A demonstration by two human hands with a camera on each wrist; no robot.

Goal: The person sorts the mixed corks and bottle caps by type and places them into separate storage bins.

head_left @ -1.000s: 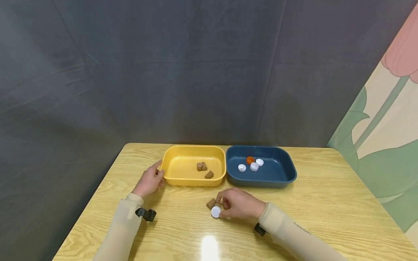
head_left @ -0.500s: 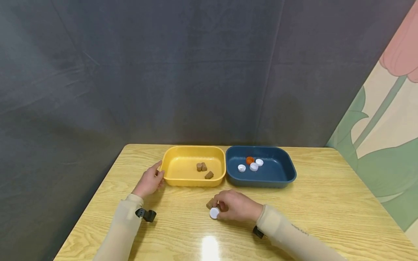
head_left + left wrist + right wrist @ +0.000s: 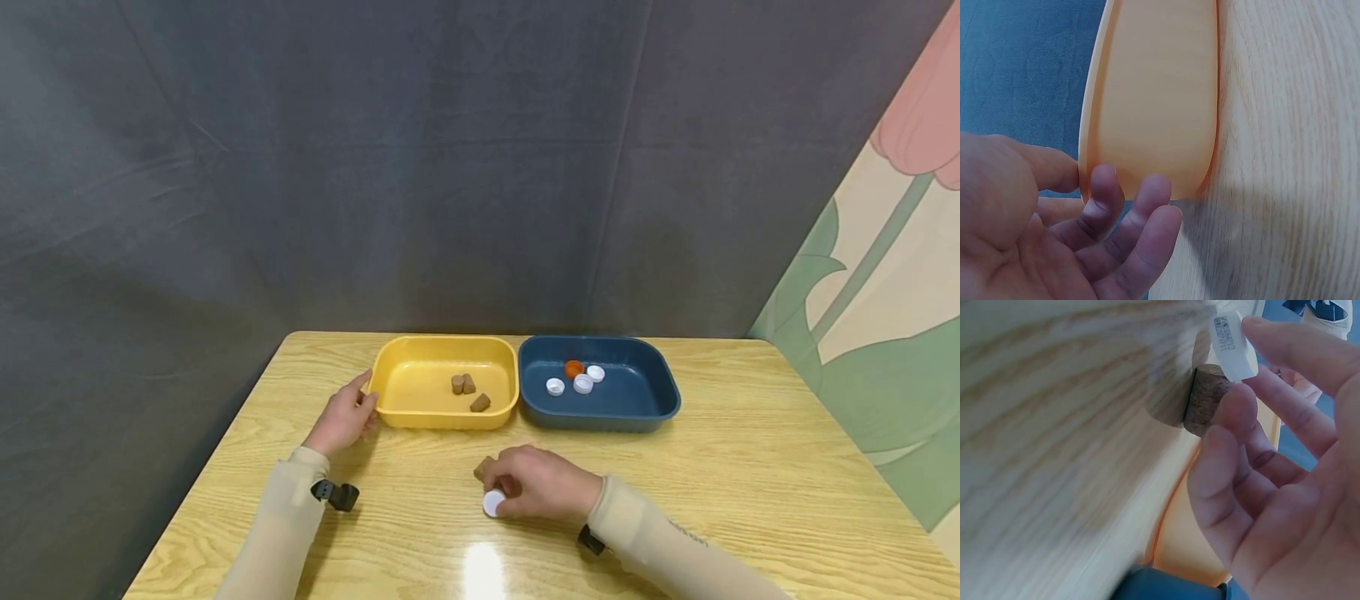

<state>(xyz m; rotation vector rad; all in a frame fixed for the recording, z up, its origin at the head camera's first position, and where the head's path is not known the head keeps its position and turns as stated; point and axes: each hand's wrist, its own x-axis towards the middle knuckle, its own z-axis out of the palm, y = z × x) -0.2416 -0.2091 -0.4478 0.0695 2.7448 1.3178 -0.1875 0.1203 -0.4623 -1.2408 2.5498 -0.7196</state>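
Inspector: State the item and its hold.

Operator: From my remote station I record a white cap (image 3: pixel 492 502) at the near middle of the counter (image 3: pixel 420 533), tilted, pinched between thumb and forefinger of the right hand (image 3: pixel 543 483). Whether its lower edge clears the wood, I cannot confirm.

Inspector: Hazards?

Operator: Chiefly, in my judgement, a slip: only fingertips bear on a smooth edge, so a small twist could free it. Secondly, a cork (image 3: pixel 482 470) lies just beyond, on the far left; a sideways sweep of the bent fingers could roll it. Thirdly, the yellow tray (image 3: pixel 438 419), bearing three corks (image 3: pixel 481 403), and the blue tray (image 3: pixel 600 421), bearing four caps (image 3: pixel 583 383), stand side by side; a release above their adjoining rims could fall into either.

Inspector: Pose?

Operator: The right hand reaches in from the near right, thumb nearest, remaining fingers curled under. The left hand (image 3: pixel 343 419) extends from the near left and holds the yellow tray's left end by the rim, its other fingers loosely bent; how firmly, I cannot tell.
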